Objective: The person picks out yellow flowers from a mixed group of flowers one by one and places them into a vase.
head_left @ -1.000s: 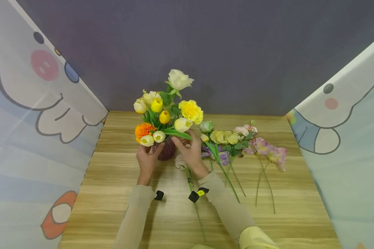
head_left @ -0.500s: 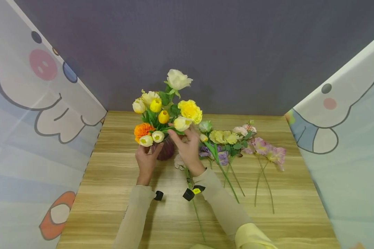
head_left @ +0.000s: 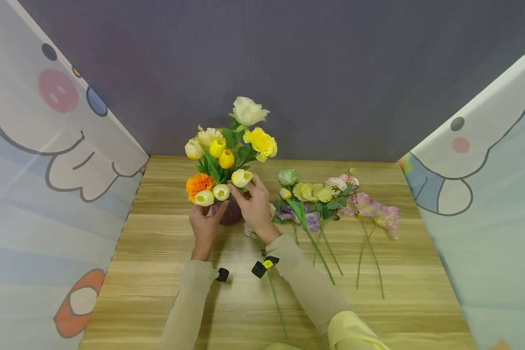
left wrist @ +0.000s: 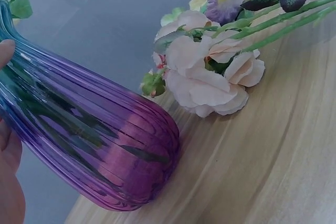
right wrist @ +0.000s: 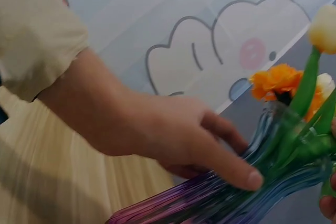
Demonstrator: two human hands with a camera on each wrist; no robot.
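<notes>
A ribbed glass vase [left wrist: 100, 129], purple at the base and blue at the neck, stands upright on the table holding several flowers. My left hand [head_left: 204, 226] grips its neck, thumb on the near side in the right wrist view. My right hand [head_left: 254, 206] pinches a pale yellow tulip [head_left: 241, 178] just under its bloom, at the vase's right side. Around it in the vase are an orange carnation [head_left: 200, 186], a yellow carnation [head_left: 261, 143], a tall white rose [head_left: 248, 111] and more tulips. Only the right fingertips [right wrist: 331, 203] show in the right wrist view.
Several loose stems lie on the wooden table [head_left: 157, 272] to the right: yellow flowers [head_left: 312, 192], purple flowers [head_left: 310, 221] and pink ones [head_left: 387, 218]. A pale pink flower [left wrist: 205, 72] lies close beside the vase. A grey wall [head_left: 332, 87] rises behind.
My right hand has moved left with the pale tulip, which now sits nearer the vase's middle. The yellow carnation has shifted up and left. My left hand stays on the vase.
</notes>
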